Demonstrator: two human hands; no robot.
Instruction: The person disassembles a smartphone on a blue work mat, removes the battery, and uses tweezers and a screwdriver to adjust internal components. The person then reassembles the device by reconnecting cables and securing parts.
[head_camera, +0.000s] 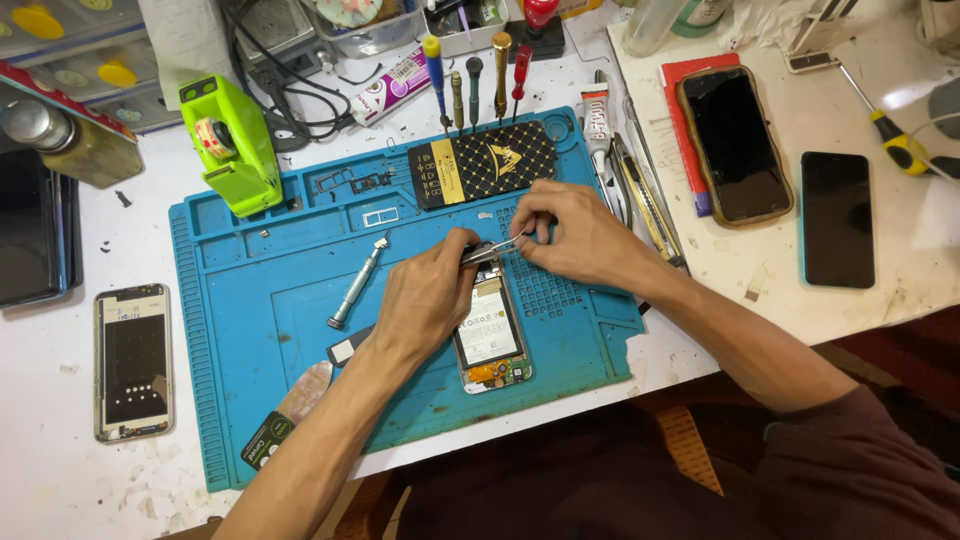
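Opened phone lies on the blue mat, long axis twelve to six. Your left hand steadies it from nine o'clock, fingers closed on its top; your right hand, at one o'clock, pinches tweezers over its upper edge.

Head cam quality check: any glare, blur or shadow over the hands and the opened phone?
Head view: sharp and evenly lit on the blue silicone work mat; left hand and right hand show no motion blur; soft shadow under them onto the opened phone with exposed battery; bright washed-out patch at the white table's far right corner; edges slightly wide-angle bowed.
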